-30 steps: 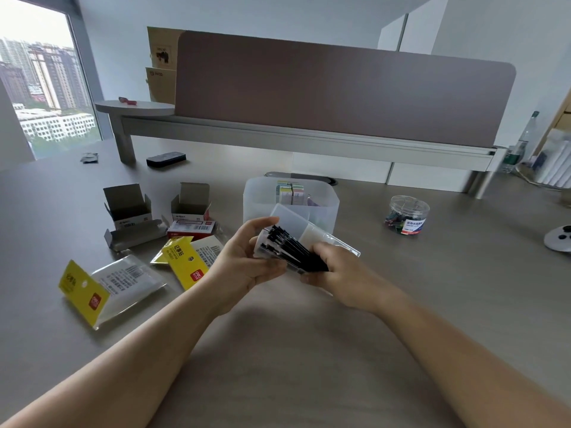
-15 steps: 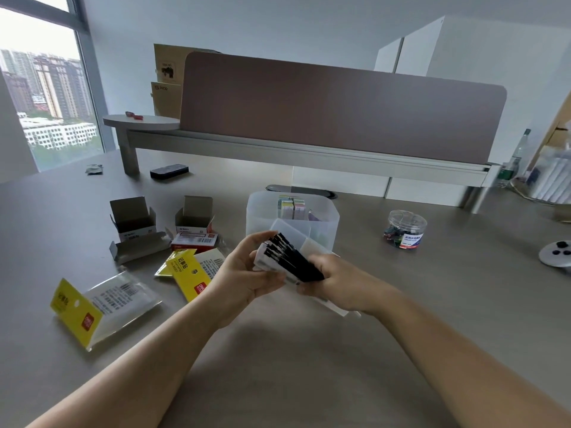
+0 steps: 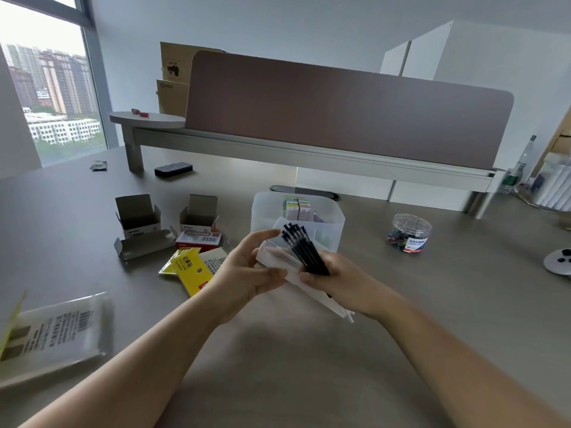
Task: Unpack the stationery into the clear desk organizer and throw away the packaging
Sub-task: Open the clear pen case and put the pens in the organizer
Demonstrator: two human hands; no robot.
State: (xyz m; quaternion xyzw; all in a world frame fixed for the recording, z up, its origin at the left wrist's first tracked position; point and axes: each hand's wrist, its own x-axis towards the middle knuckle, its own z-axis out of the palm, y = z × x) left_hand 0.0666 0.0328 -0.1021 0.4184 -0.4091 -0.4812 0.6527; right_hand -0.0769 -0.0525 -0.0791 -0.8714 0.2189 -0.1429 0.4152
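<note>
My left hand [image 3: 247, 267] grips the open end of a clear plastic pen box [image 3: 278, 257] just above the desk. My right hand [image 3: 336, 278] holds a bundle of black pens [image 3: 304, 250] that stick up out of that box, tips toward the organizer. The clear desk organizer [image 3: 332, 223] stands right behind my hands, with pastel sticky notes [image 3: 296, 208] inside it. The lower part of the pens is hidden by my right hand.
Two opened small cardboard boxes [image 3: 139, 216] [image 3: 199, 213], a red box [image 3: 199, 239] and yellow sticky-note packets [image 3: 193, 268] lie left of the organizer. A clear bag [image 3: 55, 335] lies at the near left. A jar of coloured binder clips [image 3: 409, 233] stands to the right.
My right hand has drawn the black pens further out of the clear box and tilted them more upright. The view has moved closer to the desk.
</note>
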